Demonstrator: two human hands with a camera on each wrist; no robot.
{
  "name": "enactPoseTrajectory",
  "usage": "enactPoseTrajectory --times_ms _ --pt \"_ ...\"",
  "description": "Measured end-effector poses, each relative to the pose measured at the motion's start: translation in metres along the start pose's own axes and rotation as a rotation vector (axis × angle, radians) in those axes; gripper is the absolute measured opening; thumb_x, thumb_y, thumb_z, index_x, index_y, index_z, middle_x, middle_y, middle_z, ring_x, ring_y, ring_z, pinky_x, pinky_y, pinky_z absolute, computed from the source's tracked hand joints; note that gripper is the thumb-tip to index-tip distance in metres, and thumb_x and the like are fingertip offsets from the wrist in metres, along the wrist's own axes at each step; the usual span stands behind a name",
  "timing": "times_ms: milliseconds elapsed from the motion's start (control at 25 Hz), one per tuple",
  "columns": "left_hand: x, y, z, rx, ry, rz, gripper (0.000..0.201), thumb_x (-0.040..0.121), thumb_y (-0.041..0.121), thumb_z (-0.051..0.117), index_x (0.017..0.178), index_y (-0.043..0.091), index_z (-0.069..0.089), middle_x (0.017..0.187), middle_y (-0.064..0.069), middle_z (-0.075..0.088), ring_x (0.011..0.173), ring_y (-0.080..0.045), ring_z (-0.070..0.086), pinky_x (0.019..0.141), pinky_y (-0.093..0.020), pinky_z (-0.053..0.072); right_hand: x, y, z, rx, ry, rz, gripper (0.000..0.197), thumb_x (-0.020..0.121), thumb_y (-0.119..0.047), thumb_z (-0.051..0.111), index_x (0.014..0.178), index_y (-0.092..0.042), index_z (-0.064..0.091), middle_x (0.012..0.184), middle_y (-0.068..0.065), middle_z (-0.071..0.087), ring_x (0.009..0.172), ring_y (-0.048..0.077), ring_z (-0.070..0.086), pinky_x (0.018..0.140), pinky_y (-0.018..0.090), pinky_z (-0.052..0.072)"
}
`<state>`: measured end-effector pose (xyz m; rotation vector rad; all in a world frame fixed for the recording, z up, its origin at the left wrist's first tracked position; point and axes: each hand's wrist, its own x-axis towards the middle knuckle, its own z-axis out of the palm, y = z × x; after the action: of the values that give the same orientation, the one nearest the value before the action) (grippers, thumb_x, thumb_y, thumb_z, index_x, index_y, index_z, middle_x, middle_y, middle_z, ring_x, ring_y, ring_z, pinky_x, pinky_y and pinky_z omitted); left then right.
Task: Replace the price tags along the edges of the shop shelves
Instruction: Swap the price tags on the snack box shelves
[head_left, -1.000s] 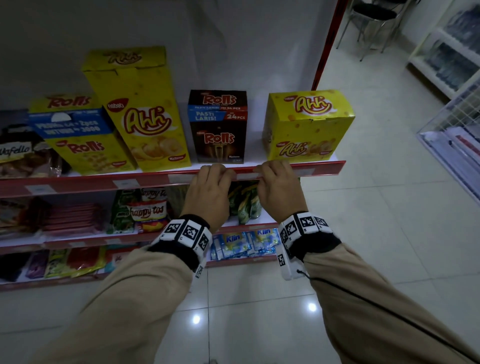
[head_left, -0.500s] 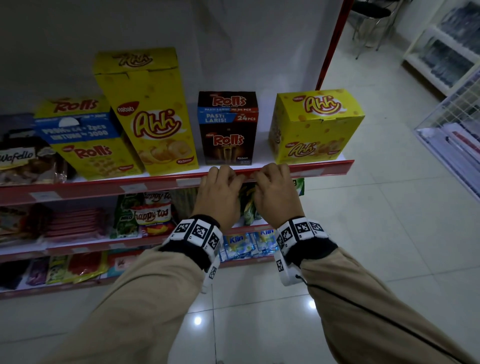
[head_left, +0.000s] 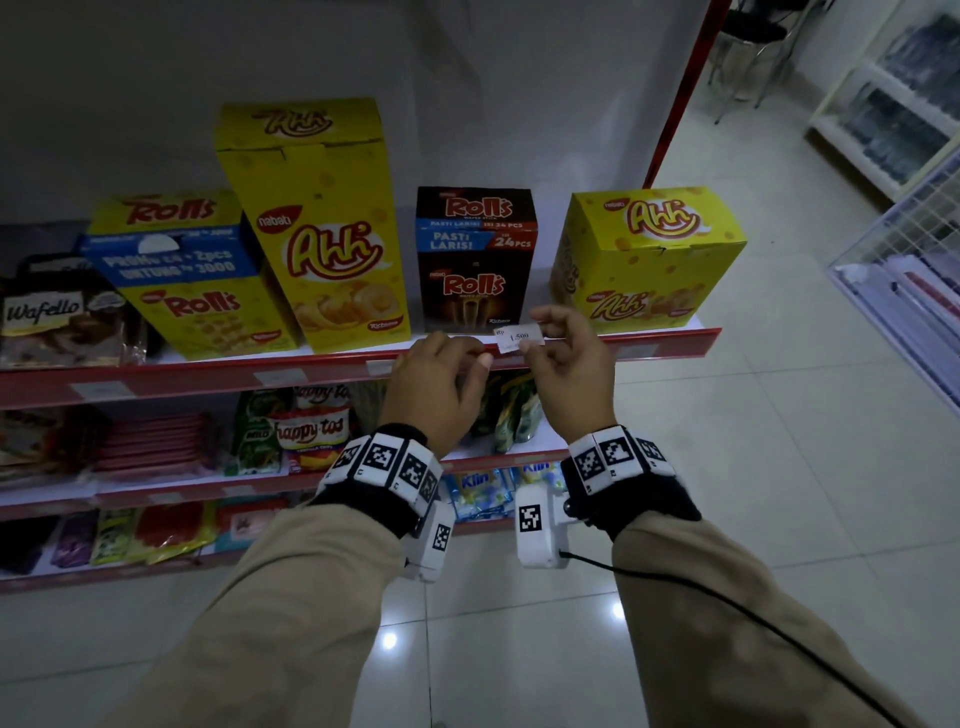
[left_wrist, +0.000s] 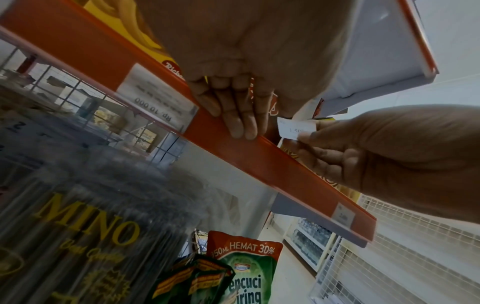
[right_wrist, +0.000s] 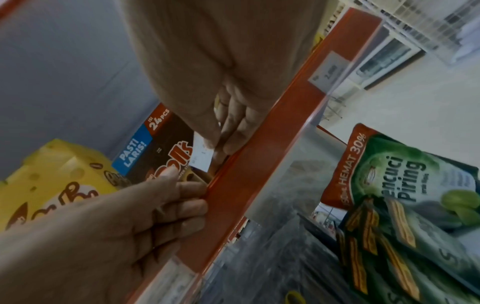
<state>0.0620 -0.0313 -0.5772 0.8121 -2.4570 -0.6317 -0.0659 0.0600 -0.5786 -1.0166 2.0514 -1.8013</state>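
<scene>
The right hand (head_left: 563, 364) has a small white price tag (head_left: 519, 338) pinched between thumb and fingertips, and it hangs just above the red front edge of the top shelf (head_left: 670, 345), right in front of the dark Rolls box (head_left: 475, 260). From the left wrist view the tag (left_wrist: 296, 127) is a thin paper slip with a printed price, free of the strip and held by its right end only.

Over on the other side, the left hand (head_left: 436, 387) lies against that same red edge, fingers (left_wrist: 240, 121) laid together and pressing flat on the strip, holding nothing.

Now, how will this slip behave? It looks feather-light and floppy, likely to curl or crease if squeezed, and easy to lose from a loose pinch. The sensible hold is on one short end, as here, which keeps the other end free to lead.

Further along the strip towards its right end sits another tag (left_wrist: 344, 215) under the clear cover, and one reading Rp. 10.000 (left_wrist: 155, 98) sits to the left hand's far side. The yellow Ahh box (head_left: 649, 260) stands near the shelf's right corner.
</scene>
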Motion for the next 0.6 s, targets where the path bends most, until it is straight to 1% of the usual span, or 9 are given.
enactPoseTrajectory --times_ms 40,120,160,200,240,320,400,520,600 --pt "0.001 -0.001 -0.001 -0.023 -0.001 0.0 0.028 0.096 0.03 0.049 0.113 0.011 0.063 0.102 -0.011 0.061 0.1 -0.03 0.055 0.086 -0.043 0.044 -0.002 -0.001 0.004 0.057 -0.027 0.032 0.025 0.087 0.0 0.062 0.101 -0.021 0.058 0.092 -0.005 0.063 0.076 0.003 0.064 0.071 0.017 0.051" --pt "0.003 -0.003 0.0 -0.047 -0.01 -0.008 0.031 0.097 0.032 0.047 0.117 0.011 0.061 0.103 -0.01 0.061 0.1 -0.029 0.054 0.086 -0.043 0.044 -0.005 -0.002 0.01 0.126 -0.078 0.081 0.022 0.088 0.001 0.061 0.098 -0.019 0.06 0.095 0.005 0.067 0.086 0.017 0.069 0.079 0.032 0.056" --pt "0.003 -0.004 0.001 -0.057 -0.008 -0.013 0.031 0.098 0.031 0.047 0.117 0.011 0.06 0.103 -0.01 0.061 0.1 -0.029 0.054 0.085 -0.043 0.044 -0.007 -0.002 0.013 0.136 -0.096 0.089 0.02 0.088 0.001 0.06 0.097 -0.018 0.06 0.095 0.006 0.068 0.087 0.019 0.069 0.08 0.036 0.057" --pt "0.003 -0.004 0.002 -0.065 0.001 -0.018 0.028 0.098 0.03 0.046 0.114 0.01 0.06 0.102 -0.01 0.061 0.098 -0.03 0.054 0.083 -0.044 0.045 -0.009 -0.002 0.015 0.128 -0.111 0.085 0.019 0.088 0.001 0.06 0.097 -0.017 0.061 0.094 0.005 0.069 0.087 0.019 0.069 0.08 0.036 0.057" --pt "0.004 -0.005 0.003 -0.071 0.017 -0.018 0.025 0.098 0.027 0.047 0.109 0.009 0.06 0.1 -0.011 0.06 0.096 -0.031 0.054 0.081 -0.044 0.045 -0.01 -0.002 0.015 0.095 -0.122 0.066 0.019 0.088 0.0 0.06 0.099 -0.016 0.061 0.093 0.004 0.069 0.086 0.016 0.069 0.078 0.033 0.057" --pt "0.004 -0.006 0.004 -0.071 0.04 -0.009 0.019 0.097 0.023 0.049 0.101 0.009 0.06 0.096 -0.01 0.06 0.091 -0.032 0.054 0.078 -0.044 0.045 -0.01 -0.001 0.011 -0.047 -0.136 -0.025 0.018 0.09 -0.005 0.058 0.103 -0.016 0.063 0.092 0.0 0.069 0.082 0.012 0.067 0.074 0.026 0.054" --pt "0.003 -0.005 0.001 -0.047 0.038 0.008 0.017 0.097 0.022 0.049 0.098 0.009 0.059 0.094 -0.01 0.059 0.089 -0.03 0.053 0.075 -0.041 0.044 -0.008 -0.002 0.005 -0.213 -0.149 -0.13 0.018 0.091 -0.009 0.057 0.104 -0.016 0.066 0.094 -0.001 0.069 0.08 0.011 0.065 0.073 0.024 0.051" --pt "-0.003 -0.009 -0.006 0.051 0.009 0.069 0.01 0.093 0.014 0.051 0.098 0.007 0.056 0.095 -0.01 0.057 0.091 -0.029 0.051 0.074 -0.038 0.043 0.0 -0.006 0.003 -0.32 -0.116 -0.182 0.015 0.092 -0.01 0.056 0.1 -0.014 0.068 0.096 0.002 0.069 0.085 0.016 0.063 0.075 0.028 0.049" --pt "-0.009 -0.011 -0.01 0.09 -0.019 0.082 0.012 0.088 0.007 0.051 0.1 0.006 0.056 0.097 -0.011 0.055 0.094 -0.03 0.05 0.074 -0.039 0.042 0.004 -0.008 0.005 -0.402 -0.088 -0.239 0.014 0.091 -0.009 0.056 0.096 -0.014 0.068 0.094 0.003 0.068 0.091 0.024 0.058 0.079 0.036 0.046"
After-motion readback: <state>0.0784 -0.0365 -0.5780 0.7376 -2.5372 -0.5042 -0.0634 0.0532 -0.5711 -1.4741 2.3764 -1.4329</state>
